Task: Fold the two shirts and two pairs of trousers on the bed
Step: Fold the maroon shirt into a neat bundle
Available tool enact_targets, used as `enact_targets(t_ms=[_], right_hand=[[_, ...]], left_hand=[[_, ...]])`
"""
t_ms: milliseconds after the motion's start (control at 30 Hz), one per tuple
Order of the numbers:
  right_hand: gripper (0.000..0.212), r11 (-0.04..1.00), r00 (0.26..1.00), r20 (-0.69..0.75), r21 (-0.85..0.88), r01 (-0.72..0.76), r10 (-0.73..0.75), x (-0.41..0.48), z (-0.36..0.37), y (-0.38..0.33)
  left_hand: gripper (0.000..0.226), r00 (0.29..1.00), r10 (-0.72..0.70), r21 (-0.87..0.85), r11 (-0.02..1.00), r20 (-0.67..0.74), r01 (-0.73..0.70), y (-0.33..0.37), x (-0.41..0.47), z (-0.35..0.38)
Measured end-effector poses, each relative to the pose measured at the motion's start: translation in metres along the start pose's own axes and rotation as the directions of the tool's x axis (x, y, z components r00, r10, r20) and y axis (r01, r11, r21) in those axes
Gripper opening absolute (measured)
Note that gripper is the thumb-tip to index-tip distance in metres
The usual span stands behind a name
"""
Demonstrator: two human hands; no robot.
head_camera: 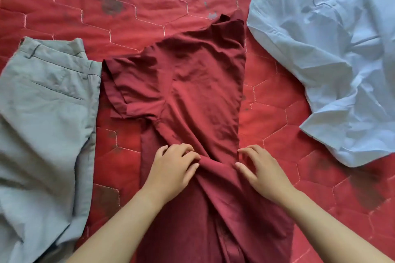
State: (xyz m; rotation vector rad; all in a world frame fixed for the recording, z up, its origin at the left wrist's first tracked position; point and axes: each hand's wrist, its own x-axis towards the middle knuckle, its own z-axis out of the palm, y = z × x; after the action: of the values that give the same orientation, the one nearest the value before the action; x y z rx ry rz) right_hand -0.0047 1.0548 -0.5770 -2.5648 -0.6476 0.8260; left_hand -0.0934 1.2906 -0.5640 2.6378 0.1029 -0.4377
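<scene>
A maroon short-sleeved shirt (192, 83) lies lengthwise in the middle of the bed, its right side folded in and one sleeve out to the left. My left hand (173, 171) lies on its lower part, fingers curled into a raised ridge of cloth. My right hand (265, 173) rests on the shirt's right edge, fingers bent and spread, thumb against the same ridge. Grey trousers (42, 126) lie at the left, waistband towards the far side. A crumpled light blue shirt (333, 57) lies at the right. I see no second pair of trousers.
A red quilted bedspread (149, 6) with hexagon stitching and dark stains covers the whole bed. Bare strips of it show between the garments and across the far side.
</scene>
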Motion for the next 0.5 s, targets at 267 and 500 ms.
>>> enact_targets(t_ms=[267,500], right_hand=[[0.032,0.948,0.964,-0.117,-0.188,-0.256,0.237,-0.077,0.011,0.049],[0.054,0.96,0.94,-0.258,-0.106,-0.259,0.225,-0.132,0.046,0.095]], left_hand=[[0.046,0.974,-0.155,0.279,0.955,0.167,0.105,0.024,-0.033,0.022],[0.038,0.995,0.062,0.142,0.989,-0.082,-0.05,0.106,-0.038,0.059]])
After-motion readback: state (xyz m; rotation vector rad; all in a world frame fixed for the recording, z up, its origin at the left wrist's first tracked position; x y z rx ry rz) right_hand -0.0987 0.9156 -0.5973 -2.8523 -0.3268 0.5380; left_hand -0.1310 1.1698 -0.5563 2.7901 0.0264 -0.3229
